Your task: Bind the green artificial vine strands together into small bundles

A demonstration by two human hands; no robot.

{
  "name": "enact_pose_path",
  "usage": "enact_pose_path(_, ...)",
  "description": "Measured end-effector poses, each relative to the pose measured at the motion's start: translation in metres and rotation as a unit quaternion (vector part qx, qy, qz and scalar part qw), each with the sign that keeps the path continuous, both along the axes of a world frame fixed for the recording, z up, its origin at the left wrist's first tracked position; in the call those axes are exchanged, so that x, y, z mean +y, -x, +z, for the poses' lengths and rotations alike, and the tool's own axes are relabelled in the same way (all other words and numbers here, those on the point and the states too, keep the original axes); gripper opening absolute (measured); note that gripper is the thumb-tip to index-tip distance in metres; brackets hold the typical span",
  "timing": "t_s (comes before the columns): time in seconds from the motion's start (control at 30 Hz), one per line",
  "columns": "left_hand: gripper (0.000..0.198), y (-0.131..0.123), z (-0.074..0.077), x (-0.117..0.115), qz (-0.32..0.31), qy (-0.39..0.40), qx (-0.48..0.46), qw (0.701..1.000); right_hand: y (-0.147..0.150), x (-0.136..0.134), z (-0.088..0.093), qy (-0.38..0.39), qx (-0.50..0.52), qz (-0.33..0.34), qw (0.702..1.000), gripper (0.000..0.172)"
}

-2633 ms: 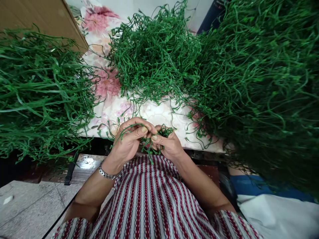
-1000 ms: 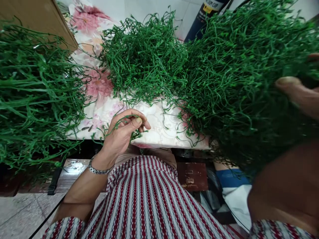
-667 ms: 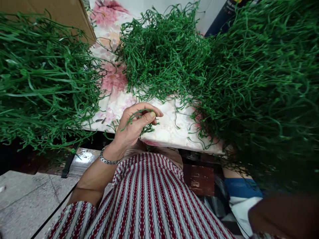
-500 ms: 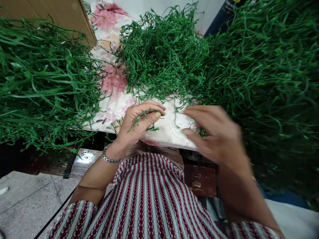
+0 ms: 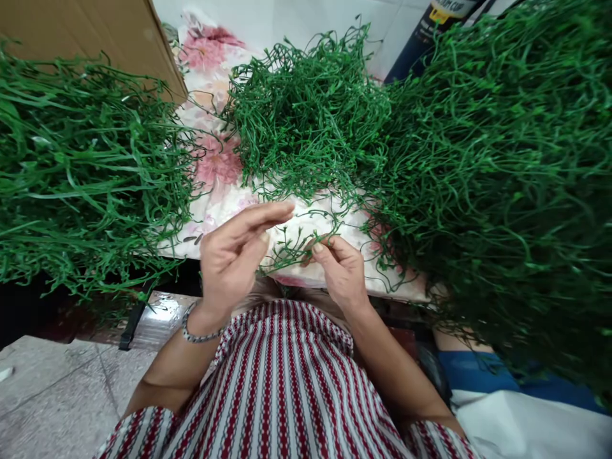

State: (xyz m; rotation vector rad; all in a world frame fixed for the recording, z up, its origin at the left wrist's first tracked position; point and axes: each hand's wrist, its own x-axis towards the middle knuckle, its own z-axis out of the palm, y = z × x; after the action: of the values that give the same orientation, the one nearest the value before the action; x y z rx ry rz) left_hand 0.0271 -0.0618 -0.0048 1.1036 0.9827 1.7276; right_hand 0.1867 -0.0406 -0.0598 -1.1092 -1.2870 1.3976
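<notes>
Green branching stems (image 5: 289,255) are pinched between the thumb and forefinger of a person's right hand (image 5: 342,271), their tips fanning out toward the left hand over the near edge of a floral-print tabletop (image 5: 208,199). The left hand (image 5: 229,268), a linked metal band (image 5: 194,330) at its wrist, is poised just beside the stems, its thumb and fingers parted. Beyond the hands, a tangled central heap (image 5: 310,115) of similar stems meets a larger pile (image 5: 502,146) on the right. A third pile (image 5: 90,166) spreads at left in front of a cardboard box (image 5: 115,32). Behind the heaps leans a dark-blue cylinder (image 5: 415,54) lettered "CUP." The person wears a red-and-white striped shirt (image 5: 287,382).
</notes>
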Motion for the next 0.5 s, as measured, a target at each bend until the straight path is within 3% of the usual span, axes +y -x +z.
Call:
enact_pose_path(0.07,0.025,0.001,-0.004,-0.017,0.021,-0.018,0.023,0.999,0.000,-0.003,-0.004,0.029,0.054,-0.020,0.998,0.018)
enact_pose_path(0.1,0.024,0.000,-0.009,-0.025,-0.021,-0.006,0.049,0.999,0.001,-0.004,-0.005,0.045,0.085,-0.029,0.995,0.017)
enact_pose_path(0.17,0.019,-0.004,-0.022,-0.037,-0.179,0.073,0.115,0.974,0.003,-0.005,-0.004,0.075,0.150,-0.049,0.985,0.017)
enact_pose_path(0.23,0.015,-0.010,-0.039,-0.044,-0.308,0.184,0.131,0.924,0.004,-0.005,0.000,0.104,0.202,-0.065,0.972,0.019)
enact_pose_path(0.27,0.019,-0.013,-0.047,-0.045,-0.311,0.239,0.088,0.916,0.004,-0.005,0.002,0.118,0.217,-0.070,0.966,0.020)
enact_pose_path(0.33,0.021,-0.017,-0.058,-0.044,-0.257,0.292,-0.019,0.921,0.004,-0.006,0.005,0.139,0.230,-0.074,0.960,0.021)
enact_pose_path(0.4,0.024,-0.017,-0.061,-0.039,-0.174,0.281,-0.110,0.938,0.004,-0.009,0.004,0.140,0.229,-0.071,0.961,0.019)
enact_pose_path(0.5,0.022,-0.013,-0.052,-0.027,-0.056,0.233,-0.200,0.950,0.002,-0.017,-0.001,0.103,0.199,-0.056,0.973,0.014)
